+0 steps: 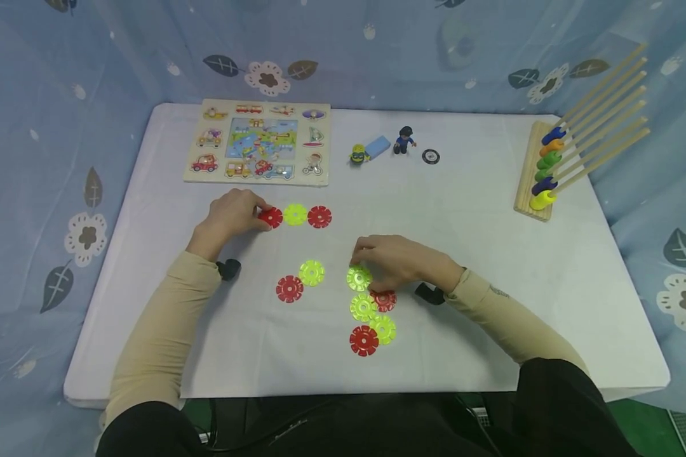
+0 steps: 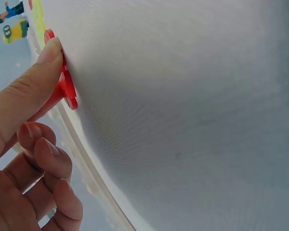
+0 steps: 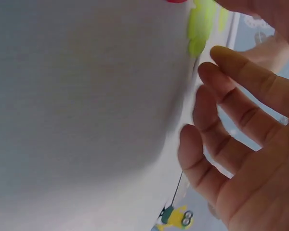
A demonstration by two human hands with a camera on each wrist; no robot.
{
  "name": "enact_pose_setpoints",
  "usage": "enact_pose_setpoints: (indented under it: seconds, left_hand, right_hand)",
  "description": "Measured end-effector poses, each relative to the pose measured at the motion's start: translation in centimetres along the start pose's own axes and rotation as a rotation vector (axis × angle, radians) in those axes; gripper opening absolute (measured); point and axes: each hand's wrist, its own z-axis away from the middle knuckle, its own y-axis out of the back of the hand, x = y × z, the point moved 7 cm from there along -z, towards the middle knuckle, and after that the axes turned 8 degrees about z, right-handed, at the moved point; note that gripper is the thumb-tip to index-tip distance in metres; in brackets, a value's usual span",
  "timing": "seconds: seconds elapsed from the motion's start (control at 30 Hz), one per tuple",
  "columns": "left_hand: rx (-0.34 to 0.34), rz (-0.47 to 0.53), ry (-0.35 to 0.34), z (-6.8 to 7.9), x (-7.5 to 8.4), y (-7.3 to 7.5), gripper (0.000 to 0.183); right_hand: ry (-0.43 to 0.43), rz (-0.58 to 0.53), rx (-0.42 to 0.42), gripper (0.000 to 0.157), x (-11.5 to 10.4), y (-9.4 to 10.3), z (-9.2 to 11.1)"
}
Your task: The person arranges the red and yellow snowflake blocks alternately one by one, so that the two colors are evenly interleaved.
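My left hand [image 1: 232, 214] pinches a red notched plastic disc [image 1: 273, 218] between thumb and forefinger, at the left end of a short row. Beside it in that row lie a yellow-green disc [image 1: 295, 214] and a red disc [image 1: 319, 217]. In the left wrist view the pinched disc [image 2: 70, 89] shows edge-on, and the other fingers curl loosely. My right hand [image 1: 403, 260] hovers round a yellow-green disc [image 1: 357, 279], thumb and fingers apart. In the right wrist view its fingertips [image 3: 222, 54] stand just off that disc [image 3: 198, 33]. Its thumb partly covers a red disc [image 1: 384, 302].
Below the right hand lie more discs, yellow-green [image 1: 363, 307] and red [image 1: 364, 341]. A red disc [image 1: 289, 289] and a yellow-green one [image 1: 311, 273] lie mid-table. Behind stand a wooden puzzle board [image 1: 257, 178], small figures [image 1: 403, 141] and a peg stand [image 1: 524, 171].
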Motion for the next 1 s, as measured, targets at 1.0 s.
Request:
enact_pose_setpoints:
  seconds: [1.0]
  left_hand:
    - [0.012, -0.009, -0.007, 0.0, 0.0, -0.1, 0.046]
  right_hand:
    - [-0.075, -0.020, -0.110, 0.048, -0.8, -0.3, -1.4]
